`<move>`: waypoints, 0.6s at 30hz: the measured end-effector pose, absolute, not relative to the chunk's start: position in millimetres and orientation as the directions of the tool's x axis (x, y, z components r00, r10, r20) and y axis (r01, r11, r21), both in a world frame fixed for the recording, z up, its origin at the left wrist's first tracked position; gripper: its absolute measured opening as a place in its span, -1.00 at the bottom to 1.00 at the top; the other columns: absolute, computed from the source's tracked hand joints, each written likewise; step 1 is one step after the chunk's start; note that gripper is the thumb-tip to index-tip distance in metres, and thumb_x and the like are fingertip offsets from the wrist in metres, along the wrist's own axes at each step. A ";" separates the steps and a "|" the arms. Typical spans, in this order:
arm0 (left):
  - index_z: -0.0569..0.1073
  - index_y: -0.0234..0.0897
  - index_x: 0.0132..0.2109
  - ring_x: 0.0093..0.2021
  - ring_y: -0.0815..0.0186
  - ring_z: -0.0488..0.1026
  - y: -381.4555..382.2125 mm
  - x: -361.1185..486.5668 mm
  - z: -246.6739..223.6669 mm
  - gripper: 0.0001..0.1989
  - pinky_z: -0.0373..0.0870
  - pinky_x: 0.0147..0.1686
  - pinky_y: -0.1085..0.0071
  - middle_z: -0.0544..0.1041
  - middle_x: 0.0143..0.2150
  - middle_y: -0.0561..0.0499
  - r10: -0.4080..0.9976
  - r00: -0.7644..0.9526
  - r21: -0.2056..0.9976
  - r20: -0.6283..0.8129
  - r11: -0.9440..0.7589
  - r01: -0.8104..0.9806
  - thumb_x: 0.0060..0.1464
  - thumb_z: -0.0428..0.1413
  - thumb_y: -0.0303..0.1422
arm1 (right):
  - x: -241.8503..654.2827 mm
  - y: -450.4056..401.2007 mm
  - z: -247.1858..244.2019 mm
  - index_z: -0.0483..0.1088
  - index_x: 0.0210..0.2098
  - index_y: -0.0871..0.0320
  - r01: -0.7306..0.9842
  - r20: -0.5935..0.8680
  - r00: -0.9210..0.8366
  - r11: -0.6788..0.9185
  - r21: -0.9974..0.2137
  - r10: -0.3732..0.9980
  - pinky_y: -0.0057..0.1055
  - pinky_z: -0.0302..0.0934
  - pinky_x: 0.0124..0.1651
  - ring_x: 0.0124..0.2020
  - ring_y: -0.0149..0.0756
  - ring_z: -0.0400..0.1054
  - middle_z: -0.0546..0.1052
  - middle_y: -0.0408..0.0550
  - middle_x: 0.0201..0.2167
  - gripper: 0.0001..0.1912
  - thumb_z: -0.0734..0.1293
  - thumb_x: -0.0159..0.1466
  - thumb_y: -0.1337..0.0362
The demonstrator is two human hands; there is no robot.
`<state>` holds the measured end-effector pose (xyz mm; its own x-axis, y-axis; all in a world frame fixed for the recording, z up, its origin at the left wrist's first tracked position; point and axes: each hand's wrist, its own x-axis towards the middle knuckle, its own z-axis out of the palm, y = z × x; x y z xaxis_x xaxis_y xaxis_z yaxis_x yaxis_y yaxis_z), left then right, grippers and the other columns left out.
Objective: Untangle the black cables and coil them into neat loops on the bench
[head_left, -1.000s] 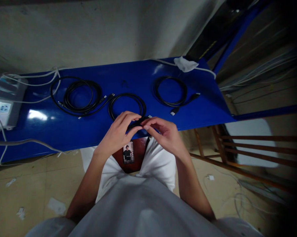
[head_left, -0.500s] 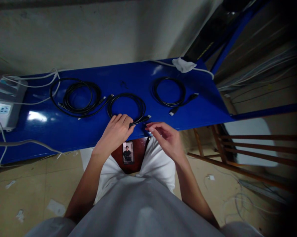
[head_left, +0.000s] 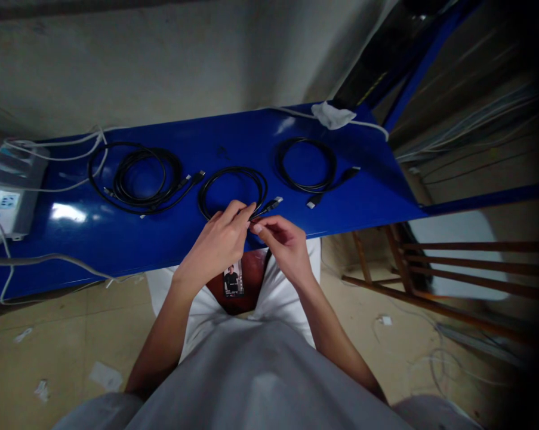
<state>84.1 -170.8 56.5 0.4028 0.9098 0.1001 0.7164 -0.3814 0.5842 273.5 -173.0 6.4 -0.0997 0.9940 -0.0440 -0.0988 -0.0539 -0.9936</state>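
A black cable (head_left: 265,186) lies coiled at the middle of the blue table's front edge, its silver-tipped plug (head_left: 274,203) pointing right. My left hand (head_left: 227,239) is closed on the near side of this coil. Fingertips touching those of the left, my right hand (head_left: 285,239) is pinched at the coil's near right side; what it holds is too small to name. Another coiled black cable (head_left: 334,164) rests to the right, and larger black loops (head_left: 179,170) lie to the left.
On the blue table (head_left: 162,245), a power strip (head_left: 30,185) with white cables stands at far left. A white cloth (head_left: 333,115) lies at back right. A phone (head_left: 233,282) is below the front edge, and a wooden chair (head_left: 401,263) stands right.
My right hand has moved left to meet my left hand, which has shifted slightly right along the coil. The middle coil and its plug have shifted a little to the right.
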 end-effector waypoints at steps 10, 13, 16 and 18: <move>0.48 -0.16 0.41 0.28 0.11 0.56 -174.8 83.1 49.2 -0.60 0.53 0.40 0.10 0.42 0.37 -0.17 0.926 0.350 0.751 0.143 -0.332 0.571 0.53 0.10 -0.42 | 265.6 -174.4 6.3 0.71 -0.22 0.04 -0.140 -0.074 -0.015 -0.075 -0.987 0.997 -0.37 0.44 -0.08 -0.21 -0.31 0.55 0.72 -0.14 -0.22 -0.87 0.64 0.31 0.17; 0.50 -0.15 0.39 0.34 0.11 0.54 -173.2 80.7 49.5 -0.63 0.49 0.45 0.08 0.47 0.35 -0.16 0.926 0.359 0.761 0.119 -0.317 0.565 0.55 0.11 -0.40 | 267.0 -175.1 6.2 0.70 -0.21 0.03 -0.125 -0.079 -0.015 -0.081 -0.989 0.997 -0.34 0.47 -0.05 -0.20 -0.28 0.55 0.72 -0.13 -0.21 -0.85 0.63 0.31 0.14; 0.53 -0.15 0.37 0.34 0.11 0.56 -170.6 79.0 48.6 -0.65 0.48 0.45 0.08 0.51 0.34 -0.16 0.927 0.363 0.771 0.099 -0.302 0.561 0.55 0.12 -0.36 | 269.6 -175.9 6.2 0.69 -0.19 0.03 -0.098 -0.083 -0.025 -0.085 -0.992 0.996 -0.32 0.48 -0.05 -0.20 -0.27 0.55 0.71 -0.13 -0.21 -0.82 0.62 0.33 0.09; 0.54 -0.15 0.36 0.34 0.11 0.56 -169.1 78.2 47.5 -0.66 0.47 0.46 0.08 0.53 0.34 -0.15 0.924 0.367 0.776 0.103 -0.306 0.551 0.55 0.13 -0.34 | 271.1 -176.4 6.2 0.68 -0.19 0.03 -0.085 -0.081 -0.032 -0.084 -0.993 0.996 -0.31 0.48 -0.04 -0.18 -0.26 0.55 0.71 -0.12 -0.21 -0.80 0.62 0.34 0.07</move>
<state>78.2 -169.1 47.5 0.3670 0.9245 0.1035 0.5514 -0.3057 0.7762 271.1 -176.4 6.2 -0.0319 0.9962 -0.0813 -0.0851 -0.0838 -0.9928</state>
